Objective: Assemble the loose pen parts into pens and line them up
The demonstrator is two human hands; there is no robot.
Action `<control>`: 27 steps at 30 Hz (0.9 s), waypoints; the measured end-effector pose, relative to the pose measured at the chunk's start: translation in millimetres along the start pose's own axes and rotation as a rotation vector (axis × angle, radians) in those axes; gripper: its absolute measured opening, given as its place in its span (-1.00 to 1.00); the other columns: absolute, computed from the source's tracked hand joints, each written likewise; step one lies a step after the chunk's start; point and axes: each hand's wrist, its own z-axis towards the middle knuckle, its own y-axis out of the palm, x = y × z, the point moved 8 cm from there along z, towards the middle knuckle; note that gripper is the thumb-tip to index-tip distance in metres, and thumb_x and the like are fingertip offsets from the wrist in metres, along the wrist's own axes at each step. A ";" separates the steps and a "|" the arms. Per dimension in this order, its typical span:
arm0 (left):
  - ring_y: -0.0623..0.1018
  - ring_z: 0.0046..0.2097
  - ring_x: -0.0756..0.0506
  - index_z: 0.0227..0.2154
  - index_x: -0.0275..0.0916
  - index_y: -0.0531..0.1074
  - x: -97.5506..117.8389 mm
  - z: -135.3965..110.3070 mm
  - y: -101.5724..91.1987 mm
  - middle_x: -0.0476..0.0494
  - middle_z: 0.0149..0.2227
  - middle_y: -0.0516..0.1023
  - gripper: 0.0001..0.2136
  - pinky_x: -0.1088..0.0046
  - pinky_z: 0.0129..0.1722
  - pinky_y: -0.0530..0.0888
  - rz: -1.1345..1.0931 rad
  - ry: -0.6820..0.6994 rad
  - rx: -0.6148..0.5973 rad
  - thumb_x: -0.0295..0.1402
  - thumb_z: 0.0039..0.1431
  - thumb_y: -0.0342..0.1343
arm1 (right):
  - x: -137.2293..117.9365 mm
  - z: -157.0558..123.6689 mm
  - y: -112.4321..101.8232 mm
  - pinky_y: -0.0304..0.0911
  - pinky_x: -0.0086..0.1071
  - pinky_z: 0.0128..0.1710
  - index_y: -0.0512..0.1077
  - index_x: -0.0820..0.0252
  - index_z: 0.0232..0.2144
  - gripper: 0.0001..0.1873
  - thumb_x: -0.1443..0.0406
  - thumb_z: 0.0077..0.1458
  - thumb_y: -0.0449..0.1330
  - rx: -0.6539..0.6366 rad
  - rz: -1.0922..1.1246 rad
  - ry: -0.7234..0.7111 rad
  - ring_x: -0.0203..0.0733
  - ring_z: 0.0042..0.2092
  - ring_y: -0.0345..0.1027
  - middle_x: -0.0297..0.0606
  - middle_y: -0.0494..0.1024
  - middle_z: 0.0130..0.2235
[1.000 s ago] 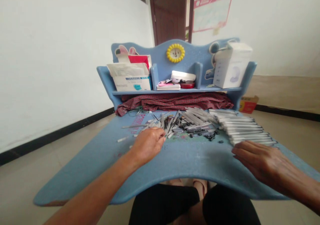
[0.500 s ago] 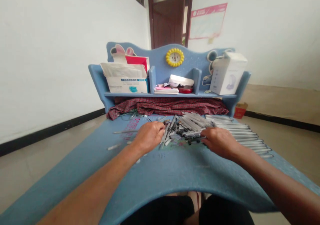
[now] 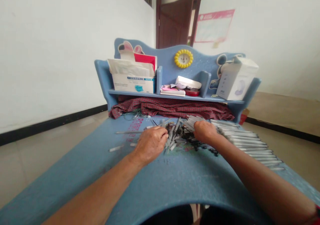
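Observation:
A jumbled pile of clear pen barrels (image 3: 173, 135) and small black pen parts lies mid-table between my hands. My left hand (image 3: 153, 141) is closed at the pile's left edge, fingers curled; what they pinch is hidden. My right hand (image 3: 206, 131) reaches over the pile's right part with its fingers curled down among the clear barrels. Whatever it grips cannot be made out. To its right, many capped pens (image 3: 250, 143) lie side by side in a long slanting row. Loose white pieces (image 3: 116, 148) and a thin rod (image 3: 127, 132) rest left of my left hand.
The blue table (image 3: 175, 181) curves in at my lap. At its back a red checked cloth (image 3: 175, 108) lies bunched under a blue shelf (image 3: 147, 94). The shelf bears a mask box (image 3: 132, 82), a white carton (image 3: 236, 80), papers (image 3: 172, 91) and a red round tin (image 3: 192, 92).
My right hand has moved up and away from the near edge of the pile onto the clear barrels. My left hand stays beside the pile. The view has shifted slightly.

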 end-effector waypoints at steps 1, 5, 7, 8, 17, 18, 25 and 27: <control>0.47 -0.33 -0.06 -0.46 -0.28 0.45 -0.5 -0.3 -0.5 -0.12 -0.44 0.49 -0.81 0.48 -0.29 0.33 -0.015 -0.001 0.005 -0.44 0.14 -0.07 | 1.5 1.5 0.8 0.25 -0.31 -0.16 0.47 0.32 -0.15 -0.66 0.31 0.04 0.06 0.001 0.003 0.015 -0.02 -0.09 0.42 0.10 0.52 -0.14; 0.47 -0.34 -0.06 -0.47 -0.26 0.45 -1.5 -1.0 -2.4 -0.10 -0.45 0.49 -0.83 0.46 -0.29 0.32 -0.103 -0.016 0.034 -0.44 0.11 -0.04 | 10.1 0.7 -3.3 0.24 -0.35 -0.21 0.47 0.32 -0.15 -0.64 0.32 0.02 0.04 0.029 0.013 0.049 -0.04 -0.13 0.43 0.07 0.54 -0.16; 0.47 -0.36 -0.05 -0.49 -0.25 0.46 -3.8 -1.0 -4.1 -0.08 -0.47 0.49 -0.85 0.46 -0.30 0.32 -0.196 -0.077 0.058 -0.43 0.07 -0.01 | 11.7 -3.7 -8.8 0.22 -0.37 -0.26 0.49 0.32 -0.19 -0.65 0.31 0.03 0.02 0.045 0.020 0.043 -0.04 -0.15 0.43 0.05 0.55 -0.18; 0.46 -0.39 -0.04 -0.50 -0.25 0.46 -6.1 -1.2 -4.4 -0.06 -0.50 0.48 -0.87 0.47 -0.33 0.32 -0.269 -0.130 0.068 -0.43 0.05 0.02 | 10.0 -7.0 -12.0 0.21 -0.39 -0.29 0.51 0.30 -0.23 -0.67 0.30 0.03 0.02 0.053 0.030 0.026 -0.06 -0.18 0.44 0.02 0.56 -0.21; 0.39 -0.50 0.07 -0.45 -0.35 0.46 -13.5 -14.9 26.5 -0.09 -0.45 0.45 -0.88 0.66 -0.62 0.23 -1.383 -0.660 -0.084 -0.38 -0.04 0.15 | -56.9 -62.4 -47.4 -0.03 -0.53 -0.60 0.41 0.24 -0.58 -0.81 0.31 -0.01 0.07 0.127 0.564 -0.441 -0.41 -0.58 0.20 -0.38 0.40 -0.63; 0.39 -0.51 0.08 -0.47 -0.36 0.45 -15.1 -15.0 26.8 -0.08 -0.47 0.44 -0.90 0.67 -0.62 0.24 -1.435 -0.672 -0.068 -0.41 -0.04 0.15 | -59.9 -64.0 -46.7 -0.03 -0.55 -0.61 0.40 0.24 -0.57 -0.80 0.29 0.01 0.07 0.082 0.625 -0.467 -0.42 -0.60 0.19 -0.40 0.38 -0.65; 0.40 -0.54 0.09 -0.53 -0.38 0.41 -31.8 -13.7 22.1 -0.09 -0.50 0.45 -0.93 0.69 -0.67 0.24 -1.508 -0.714 0.071 -0.47 -0.03 0.15 | -19.3 -26.1 -22.6 0.17 -0.45 -0.45 0.45 0.24 -0.52 -0.59 0.11 0.13 -0.04 0.061 0.308 -0.229 -0.23 -0.43 0.39 -0.17 0.52 -0.50; 0.40 -0.55 0.09 -0.54 -0.38 0.41 -33.5 -14.0 20.6 -0.09 -0.51 0.45 -0.93 0.69 -0.67 0.25 -1.501 -0.726 0.091 -0.47 -0.02 0.15 | -5.1 -15.7 -10.3 0.21 -0.36 -0.37 0.49 0.24 -0.42 -0.70 0.16 0.04 0.06 0.065 0.132 -0.110 -0.07 -0.29 0.43 -0.06 0.56 -0.35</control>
